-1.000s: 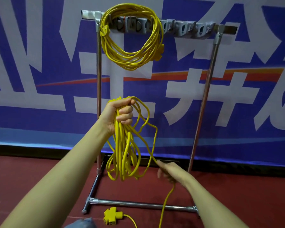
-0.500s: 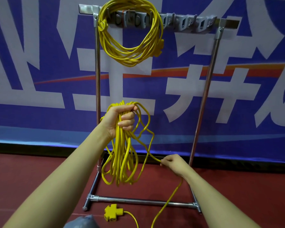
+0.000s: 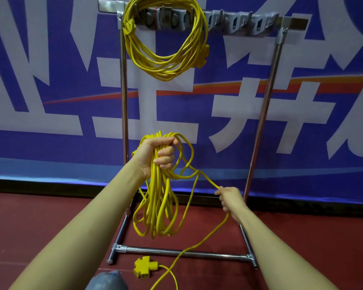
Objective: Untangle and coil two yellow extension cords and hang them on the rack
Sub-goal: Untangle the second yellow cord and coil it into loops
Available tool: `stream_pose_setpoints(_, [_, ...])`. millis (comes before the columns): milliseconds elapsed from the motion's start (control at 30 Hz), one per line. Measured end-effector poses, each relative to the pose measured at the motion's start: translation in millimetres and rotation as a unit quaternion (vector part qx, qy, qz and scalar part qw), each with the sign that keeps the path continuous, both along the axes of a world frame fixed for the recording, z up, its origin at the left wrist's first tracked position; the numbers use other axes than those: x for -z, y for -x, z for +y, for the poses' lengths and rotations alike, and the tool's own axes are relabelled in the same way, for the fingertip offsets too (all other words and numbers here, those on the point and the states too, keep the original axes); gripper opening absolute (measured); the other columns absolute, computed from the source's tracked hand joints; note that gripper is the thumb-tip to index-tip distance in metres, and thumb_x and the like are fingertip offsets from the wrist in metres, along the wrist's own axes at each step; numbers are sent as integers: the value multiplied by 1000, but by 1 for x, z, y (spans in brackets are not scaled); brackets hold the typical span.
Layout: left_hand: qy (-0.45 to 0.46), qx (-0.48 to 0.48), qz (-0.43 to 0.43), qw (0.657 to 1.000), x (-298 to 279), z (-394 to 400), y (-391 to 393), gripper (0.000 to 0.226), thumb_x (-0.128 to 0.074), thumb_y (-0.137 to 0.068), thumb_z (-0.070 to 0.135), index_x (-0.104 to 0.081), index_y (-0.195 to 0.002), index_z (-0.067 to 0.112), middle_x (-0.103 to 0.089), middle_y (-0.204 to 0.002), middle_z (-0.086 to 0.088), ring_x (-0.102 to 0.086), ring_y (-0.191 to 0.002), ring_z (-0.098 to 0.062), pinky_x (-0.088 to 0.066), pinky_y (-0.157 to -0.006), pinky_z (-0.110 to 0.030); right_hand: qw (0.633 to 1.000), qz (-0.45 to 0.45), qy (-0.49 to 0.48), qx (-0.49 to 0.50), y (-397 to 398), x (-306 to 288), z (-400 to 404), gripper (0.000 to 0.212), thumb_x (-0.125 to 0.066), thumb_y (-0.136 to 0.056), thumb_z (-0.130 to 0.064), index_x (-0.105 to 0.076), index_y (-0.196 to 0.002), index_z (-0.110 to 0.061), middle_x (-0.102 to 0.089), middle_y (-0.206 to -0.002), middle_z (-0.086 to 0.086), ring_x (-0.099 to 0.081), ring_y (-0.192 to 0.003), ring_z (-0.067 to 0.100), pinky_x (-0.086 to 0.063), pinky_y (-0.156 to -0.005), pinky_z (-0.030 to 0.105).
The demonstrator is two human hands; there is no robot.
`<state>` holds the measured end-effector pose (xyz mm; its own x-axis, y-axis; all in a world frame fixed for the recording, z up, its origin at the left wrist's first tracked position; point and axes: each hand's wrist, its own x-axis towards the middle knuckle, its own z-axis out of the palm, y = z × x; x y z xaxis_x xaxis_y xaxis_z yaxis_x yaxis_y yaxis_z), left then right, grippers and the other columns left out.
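Note:
One coiled yellow cord hangs from the left hooks of the metal rack. My left hand grips the top of a second bundle of yellow cord loops, which dangle in front of the rack. A loose strand runs from that bundle to my right hand, which grips it lower and to the right. From there the cord trails down to the floor and ends at a yellow multi-outlet socket lying in front of the rack's base bar.
Grey plastic hooks line the rack's top bar, those on the right bare. A blue and white banner stands just behind the rack. The floor is red. A grey knee shows at the bottom edge.
My right hand has moved up and to the right along the loose strand, drawing it away from the bundle. The left hand keeps its grip on the loops.

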<state>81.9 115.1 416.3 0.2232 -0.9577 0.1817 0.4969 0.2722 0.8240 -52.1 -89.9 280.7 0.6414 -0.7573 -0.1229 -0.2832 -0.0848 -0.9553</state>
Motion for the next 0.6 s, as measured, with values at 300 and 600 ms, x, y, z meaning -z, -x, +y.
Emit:
stream_pose_setpoints(300, [-2,2,7,1000,6,-2,3,21,-81,-66,16,-64,-73,6,-40,-39,4,-37,-26,-5,-36,-32,-15,996,42,42,-65,5,-3,0,24,-41,-98,-15,-58,-81,-12,-34,-52,4,-25,-33,9,-22,-35,14])
stream_pose_setpoints(600, [-47,-42,-23,998,6,-3,5,14,-62,-78,19,-64,-70,8,-36,-39,5,-32,-25,-4,-30,-33,-14,990,88,108,-7,3,5,-3,25,-69,-84,-19,-61,-63,-9,-43,-51,1,-34,-45,11,-27,-44,22])
